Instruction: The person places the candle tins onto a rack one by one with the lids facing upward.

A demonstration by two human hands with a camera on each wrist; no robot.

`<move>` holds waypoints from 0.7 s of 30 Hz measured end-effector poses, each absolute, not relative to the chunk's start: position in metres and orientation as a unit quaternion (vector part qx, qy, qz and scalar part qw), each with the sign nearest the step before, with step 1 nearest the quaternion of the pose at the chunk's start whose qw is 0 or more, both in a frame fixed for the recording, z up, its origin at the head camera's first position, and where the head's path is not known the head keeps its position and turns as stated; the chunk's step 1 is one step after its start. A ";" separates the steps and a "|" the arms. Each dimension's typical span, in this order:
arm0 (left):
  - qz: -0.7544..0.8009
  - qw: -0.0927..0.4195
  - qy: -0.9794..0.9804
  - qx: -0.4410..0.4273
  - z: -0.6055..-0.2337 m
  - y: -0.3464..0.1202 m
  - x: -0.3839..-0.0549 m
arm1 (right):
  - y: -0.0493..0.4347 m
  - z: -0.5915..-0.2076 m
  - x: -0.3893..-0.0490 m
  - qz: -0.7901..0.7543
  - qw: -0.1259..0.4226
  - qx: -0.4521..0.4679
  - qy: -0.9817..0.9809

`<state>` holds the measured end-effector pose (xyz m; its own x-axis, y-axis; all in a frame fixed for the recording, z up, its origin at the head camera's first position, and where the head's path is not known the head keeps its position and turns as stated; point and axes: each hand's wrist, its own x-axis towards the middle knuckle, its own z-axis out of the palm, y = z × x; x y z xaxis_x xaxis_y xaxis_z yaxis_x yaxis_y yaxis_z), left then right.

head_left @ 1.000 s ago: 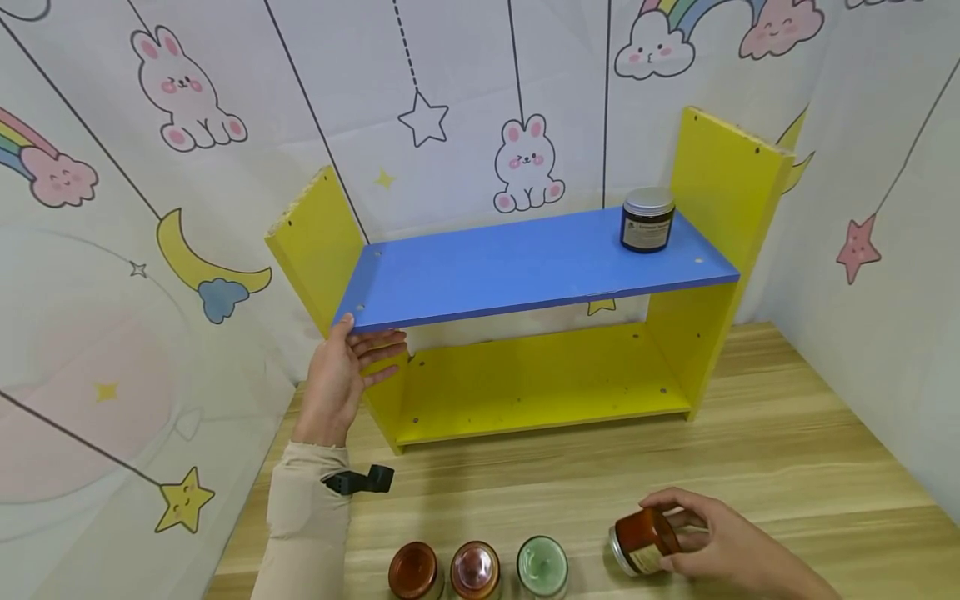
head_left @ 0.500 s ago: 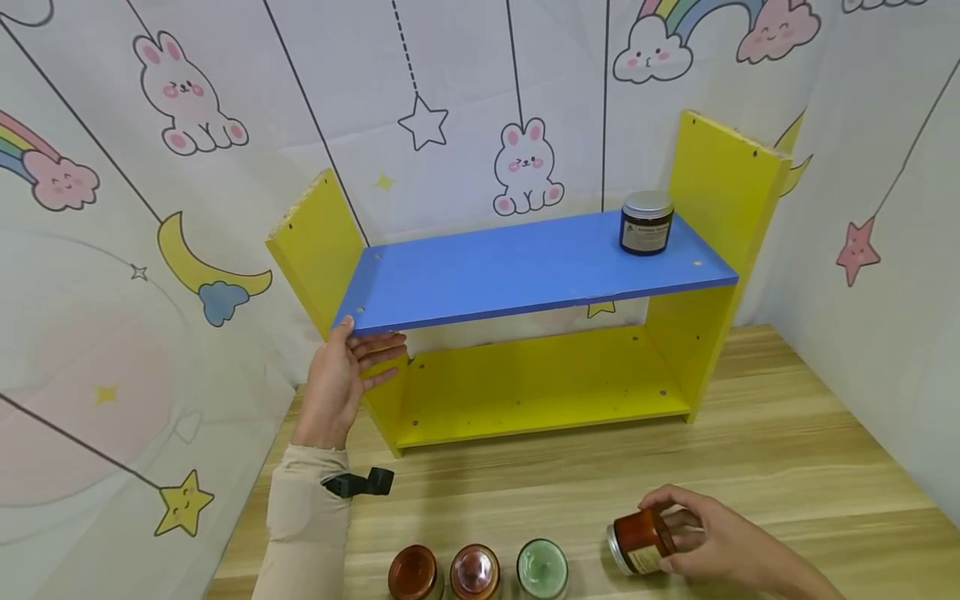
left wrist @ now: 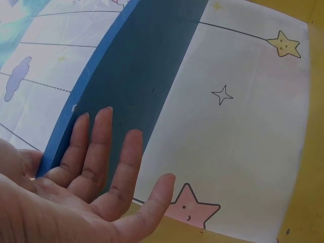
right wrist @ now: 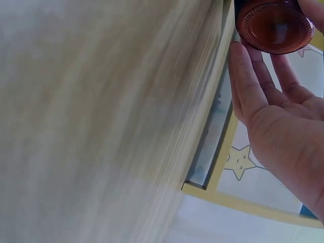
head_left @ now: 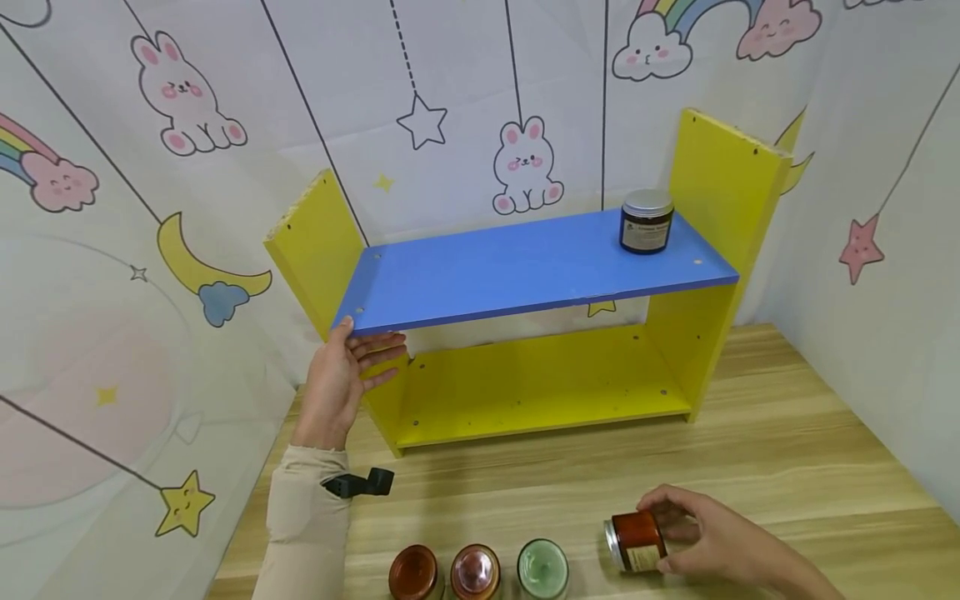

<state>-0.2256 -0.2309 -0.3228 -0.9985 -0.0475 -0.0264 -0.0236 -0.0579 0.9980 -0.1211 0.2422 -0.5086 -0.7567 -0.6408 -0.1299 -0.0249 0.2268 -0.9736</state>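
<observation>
Fingers of the right hand [head_left: 714,533] grip a round amber jar [head_left: 639,542] of glass, tipped sideways over the wood-grained surface [head_left: 555,483], metal lid [head_left: 614,547] to the left. The left hand [head_left: 332,387] holds the flat blue shelf [head_left: 495,279] at its front left corner, thumb above, other fingers loosely fanned below. A dark jar [head_left: 646,227] stands upright on the shelf, near a yellow panel [head_left: 731,187] with a rough top edge.

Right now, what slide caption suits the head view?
Left hand holds the blue shelf near its front corner; right hand holds an amber jar sideways.
</observation>
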 end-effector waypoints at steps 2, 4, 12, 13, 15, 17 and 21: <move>-0.727 0.008 -0.686 0.025 -0.323 -0.231 -0.226 | 0.242 -0.509 -0.122 -0.575 0.266 -0.230 0.738; -0.728 0.007 -0.685 0.024 -0.323 -0.231 -0.226 | 0.242 -0.510 -0.123 -0.573 0.266 -0.235 0.738; -0.727 0.007 -0.686 0.027 -0.322 -0.232 -0.226 | 0.241 -0.513 -0.125 -0.570 0.269 -0.255 0.733; -0.727 0.007 -0.687 0.026 -0.322 -0.232 -0.226 | 0.240 -0.513 -0.125 -0.573 0.271 -0.259 0.729; -0.726 0.008 -0.687 0.026 -0.322 -0.231 -0.226 | 0.240 -0.513 -0.125 -0.579 0.277 -0.263 0.720; -0.727 0.008 -0.686 0.026 -0.321 -0.231 -0.226 | 0.239 -0.513 -0.125 -0.582 0.279 -0.265 0.716; -0.727 0.005 -0.686 0.027 -0.322 -0.230 -0.226 | 0.237 -0.513 -0.125 -0.578 0.274 -0.262 0.723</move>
